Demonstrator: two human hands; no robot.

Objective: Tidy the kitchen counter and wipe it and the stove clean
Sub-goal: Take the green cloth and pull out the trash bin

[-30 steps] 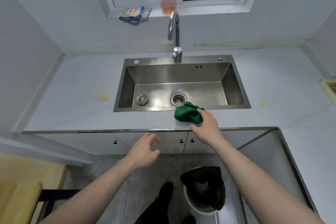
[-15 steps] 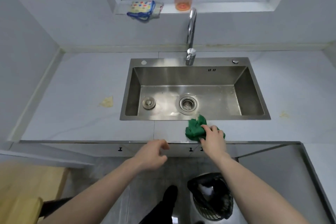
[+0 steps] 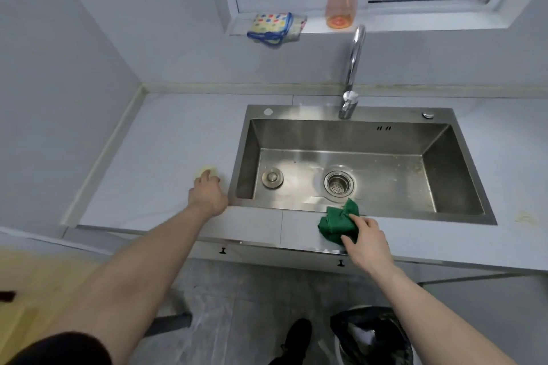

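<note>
A crumpled green cloth [image 3: 338, 224] lies bunched on the pale grey counter [image 3: 166, 157] at lower centre-right of the frame, on the narrow front strip just below the steel sink [image 3: 350, 115], one peak poking up over the sink's front rim. A small yellowish scrap [image 3: 207, 169] sits on the counter at centre-left, just beside the sink's left edge. A faint yellow stain [image 3: 526, 218] marks the counter at far right.

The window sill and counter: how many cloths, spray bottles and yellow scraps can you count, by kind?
Cloths: 2, green cloth, spotted cloth
Spray bottles: 1, orange spray bottle
Yellow scraps: 2, left, right
Total: 5
</note>
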